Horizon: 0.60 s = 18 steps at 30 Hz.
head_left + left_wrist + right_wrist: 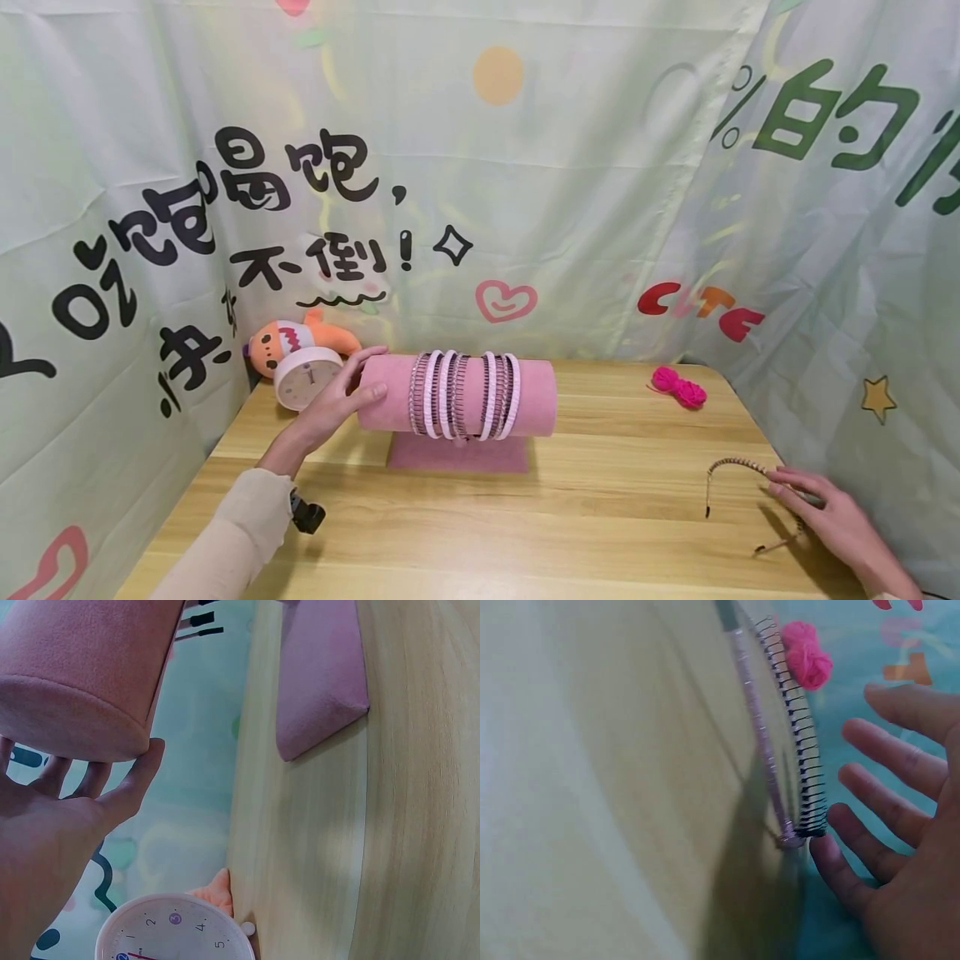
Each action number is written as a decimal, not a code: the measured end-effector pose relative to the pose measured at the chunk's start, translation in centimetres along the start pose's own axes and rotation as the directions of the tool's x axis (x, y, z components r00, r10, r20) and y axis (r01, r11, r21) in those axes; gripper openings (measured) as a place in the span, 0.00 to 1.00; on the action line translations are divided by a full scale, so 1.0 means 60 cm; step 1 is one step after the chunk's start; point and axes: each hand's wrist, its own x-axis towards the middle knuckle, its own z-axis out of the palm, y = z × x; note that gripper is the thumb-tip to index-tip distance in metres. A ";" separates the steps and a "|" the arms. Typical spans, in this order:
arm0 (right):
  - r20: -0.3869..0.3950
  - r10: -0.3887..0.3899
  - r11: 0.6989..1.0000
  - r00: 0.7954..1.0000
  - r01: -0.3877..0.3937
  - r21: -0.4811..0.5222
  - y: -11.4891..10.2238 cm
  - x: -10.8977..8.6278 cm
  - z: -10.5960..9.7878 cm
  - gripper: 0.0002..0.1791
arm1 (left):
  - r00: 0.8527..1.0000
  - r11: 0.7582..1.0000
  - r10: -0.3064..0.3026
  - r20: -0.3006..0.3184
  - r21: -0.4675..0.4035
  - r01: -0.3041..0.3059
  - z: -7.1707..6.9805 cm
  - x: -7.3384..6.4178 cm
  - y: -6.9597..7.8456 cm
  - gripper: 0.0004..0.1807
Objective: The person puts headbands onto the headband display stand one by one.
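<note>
A pink padded headband stand (457, 396) carries several beaded and toothed headbands (465, 395) round its horizontal cylinder. My left hand (341, 408) holds the cylinder's left end, thumb on the near side and fingers toward the back. In the left wrist view, spread fingers lie against the end of the stand (75, 682), some tips hidden behind it. On the right, my right hand (825, 512) is beside a loose headband (738, 462) with dark teeth. The right wrist view shows my right hand (907, 817) with fingers extended and spread, one fingertip right at an end of the headband (806, 757).
A white round clock (303, 379) stands left of the display, in front of an orange plush toy (337, 336). Toward the back right lies a bundle of pink yarn (678, 388). Printed cloth (585, 208) hangs around the wooden table (600, 517) on three sides.
</note>
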 end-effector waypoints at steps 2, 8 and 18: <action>-0.012 -0.021 1.000 1.000 0.020 -0.017 0.007 0.001 0.006 0.37 | 1.000 1.000 -0.001 -0.001 -0.001 0.001 0.000 0.000 0.000 0.38; -0.029 -0.069 0.996 0.997 0.067 -0.062 0.023 0.002 0.016 0.31 | 1.000 1.000 -0.005 0.003 -0.002 0.005 0.000 0.001 -0.001 0.38; -0.010 -0.066 0.979 0.998 0.063 -0.192 0.015 0.009 0.016 0.27 | 1.000 1.000 0.003 0.002 0.003 -0.003 0.000 -0.001 0.000 0.37</action>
